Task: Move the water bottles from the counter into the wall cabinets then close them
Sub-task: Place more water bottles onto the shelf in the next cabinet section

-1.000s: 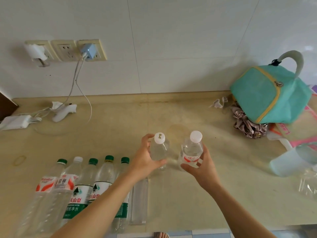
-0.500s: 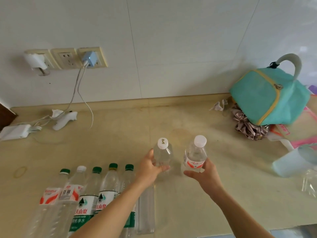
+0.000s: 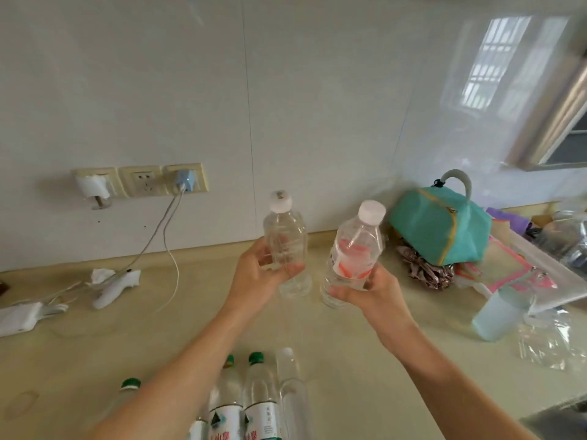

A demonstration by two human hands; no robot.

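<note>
Lifted higher off the counter since before: clear bottle gripped in left hand, red-labelled bottle gripped in right hand, mid-frame; remaining bottles lying bottom centre.

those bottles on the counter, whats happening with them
A person holds two small white-capped bottles above the counter, one in each hand. The left hand grips a bare clear bottle; the right hand grips a red-labelled bottle. More bottles, green-capped ones among them, lie near the front edge. No cabinet interior shows.
</note>
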